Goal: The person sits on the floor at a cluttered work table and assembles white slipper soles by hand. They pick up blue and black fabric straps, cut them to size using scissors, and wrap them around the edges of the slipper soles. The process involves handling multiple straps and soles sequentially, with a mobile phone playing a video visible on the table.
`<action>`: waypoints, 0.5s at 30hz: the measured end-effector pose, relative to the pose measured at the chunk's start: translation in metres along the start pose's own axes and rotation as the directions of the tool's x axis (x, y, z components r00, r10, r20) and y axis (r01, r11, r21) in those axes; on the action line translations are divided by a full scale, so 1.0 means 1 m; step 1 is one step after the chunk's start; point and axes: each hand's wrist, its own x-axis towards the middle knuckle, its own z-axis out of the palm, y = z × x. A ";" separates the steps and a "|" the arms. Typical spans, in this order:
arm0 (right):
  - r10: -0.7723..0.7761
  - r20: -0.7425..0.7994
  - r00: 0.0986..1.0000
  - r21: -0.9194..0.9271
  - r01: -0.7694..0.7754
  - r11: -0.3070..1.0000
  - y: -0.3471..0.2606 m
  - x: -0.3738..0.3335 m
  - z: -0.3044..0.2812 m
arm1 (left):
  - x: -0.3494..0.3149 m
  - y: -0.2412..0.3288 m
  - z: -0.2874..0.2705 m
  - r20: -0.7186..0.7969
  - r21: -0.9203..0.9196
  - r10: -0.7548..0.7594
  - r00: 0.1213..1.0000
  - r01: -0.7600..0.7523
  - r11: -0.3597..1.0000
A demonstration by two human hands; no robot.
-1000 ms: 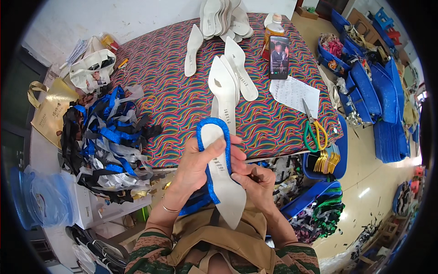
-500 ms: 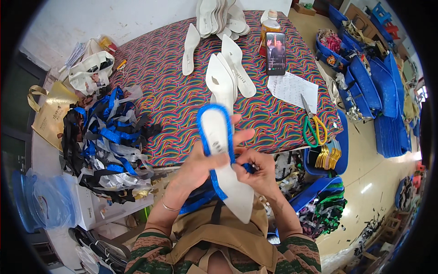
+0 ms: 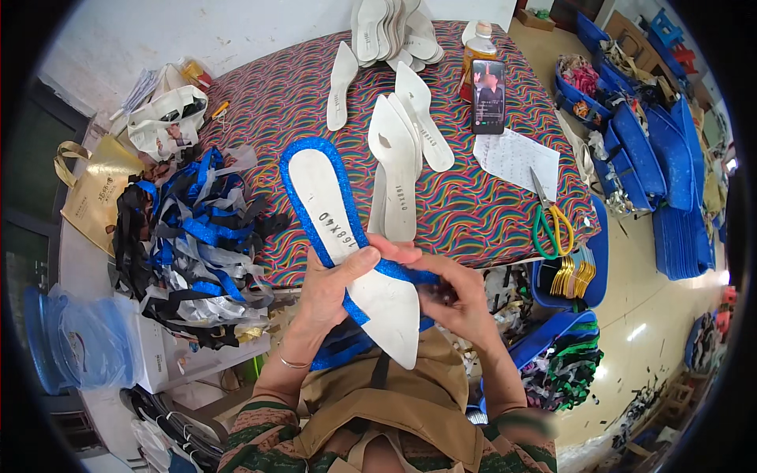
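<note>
Fingers, left hand (image 3: 325, 296): narrow, gripping one white insole (image 3: 382, 303), thumb on top.
Fingers, right hand (image 3: 465, 303): nearly together, holding one blue strip (image 3: 300, 193) at the white insole's right edge.
Work position: white insole tilted, before the counter (image 3: 264, 118); blue strip bordering its rounded end.
Counter items: one scissors (image 3: 548, 204), one phone (image 3: 489, 102), one bottle (image 3: 479, 49).
Rear stack (image 3: 378, 35): insoles, count indeterminable.

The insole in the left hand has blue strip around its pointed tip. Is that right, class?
No: the head view shows blue strip around the rounded end of the insole in the left hand; its pointed tip is bare.
</note>
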 end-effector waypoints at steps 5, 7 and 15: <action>-0.150 0.024 0.988 -0.164 0.152 0.975 -0.006 -0.010 0.009 | -0.004 0.009 -0.001 -0.031 0.226 0.087 0.996 -0.078 0.971; 0.018 0.116 0.993 -0.083 -0.009 0.997 -0.011 -0.015 0.006 | -0.001 0.005 -0.011 -0.023 0.187 0.148 0.989 -0.141 0.972; 0.343 0.357 0.869 -0.017 -0.362 0.932 -0.043 -0.008 -0.096 | 0.007 0.068 -0.060 -0.263 0.146 0.342 0.902 -0.314 0.938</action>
